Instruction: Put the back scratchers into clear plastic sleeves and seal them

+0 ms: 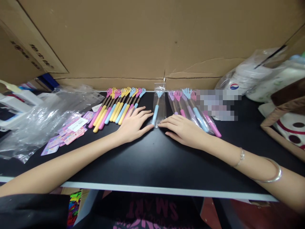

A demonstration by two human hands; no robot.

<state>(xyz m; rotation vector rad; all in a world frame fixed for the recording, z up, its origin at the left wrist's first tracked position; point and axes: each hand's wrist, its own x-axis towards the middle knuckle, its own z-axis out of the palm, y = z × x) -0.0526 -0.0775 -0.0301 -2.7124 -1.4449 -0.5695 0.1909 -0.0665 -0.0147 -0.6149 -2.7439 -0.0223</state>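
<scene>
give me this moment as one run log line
left hand: open, beside bagged blue scratcher | right hand: open, at lower end of its bag | loose scratchers: left | other bagged scratchers: right

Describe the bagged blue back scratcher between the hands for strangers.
A brown cardboard wall backs the black tabletop. Before it, between left hand and right hand, lies a blue clawed scratcher in clear plastic, alone between unbagged scratchers and bagged ones.
</scene>
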